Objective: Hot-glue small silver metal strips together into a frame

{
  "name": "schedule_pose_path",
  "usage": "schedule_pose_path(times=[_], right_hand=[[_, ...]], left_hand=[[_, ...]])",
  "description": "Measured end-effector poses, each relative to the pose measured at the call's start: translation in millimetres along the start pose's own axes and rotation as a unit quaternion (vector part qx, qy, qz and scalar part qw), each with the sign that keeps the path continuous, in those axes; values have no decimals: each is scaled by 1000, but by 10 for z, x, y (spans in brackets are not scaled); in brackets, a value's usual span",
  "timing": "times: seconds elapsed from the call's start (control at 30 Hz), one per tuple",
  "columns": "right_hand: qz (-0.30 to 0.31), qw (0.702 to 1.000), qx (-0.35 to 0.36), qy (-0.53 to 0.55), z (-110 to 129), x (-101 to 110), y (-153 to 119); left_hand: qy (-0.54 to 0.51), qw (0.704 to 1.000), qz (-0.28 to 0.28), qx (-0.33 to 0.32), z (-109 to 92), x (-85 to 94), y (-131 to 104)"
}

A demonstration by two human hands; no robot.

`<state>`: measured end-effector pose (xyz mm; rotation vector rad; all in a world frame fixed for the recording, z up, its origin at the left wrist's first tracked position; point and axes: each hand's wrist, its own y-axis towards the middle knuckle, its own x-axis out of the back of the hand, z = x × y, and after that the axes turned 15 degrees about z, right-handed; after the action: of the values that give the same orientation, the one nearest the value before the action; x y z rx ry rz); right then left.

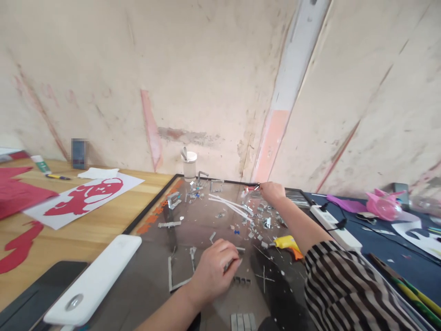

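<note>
My left hand (217, 266) is held low over the dark glass board (138, 271), its fingers curled round a small thin grey piece that is mostly hidden. Farther off, my right hand (272, 192) reaches to the board's back edge, fingers closed on a small red and dark tool (253, 188) whose shape is unclear. Between the hands lie white strips (230, 206), a blue bit (236, 232) and scattered grey scraps (267, 223). The yellow glue gun (285, 242) rests under my right forearm. Grey strips (170, 274) form a corner shape left of my left hand.
A white lamp bar (99, 276) lies along the board's left side. Behind stands a lidded cup (189, 165). At right are a power strip (336, 227) with plugs and a pink object (382, 204). A red paper cutout (65, 204) lies on the left.
</note>
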<state>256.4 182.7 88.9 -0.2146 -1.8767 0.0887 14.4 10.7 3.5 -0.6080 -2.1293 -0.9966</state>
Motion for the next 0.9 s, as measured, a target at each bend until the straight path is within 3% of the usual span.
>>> schedule_pose_path(times=[0.3, 0.63, 0.77, 0.9], right_hand=[[-44, 999, -12, -24, -7, 289, 5], [-7, 1000, -15, -7, 32, 401, 55], [-1, 1000, -13, -8, 16, 441, 14], [-6, 1000, 0, -4, 0, 453, -69]], left_hand=[[4, 1000, -12, 6, 22, 4, -1], [-6, 1000, -22, 19, 54, 20, 5], [-66, 992, -44, 93, 27, 100, 47], [-161, 960, -62, 221, -71, 383, 240]])
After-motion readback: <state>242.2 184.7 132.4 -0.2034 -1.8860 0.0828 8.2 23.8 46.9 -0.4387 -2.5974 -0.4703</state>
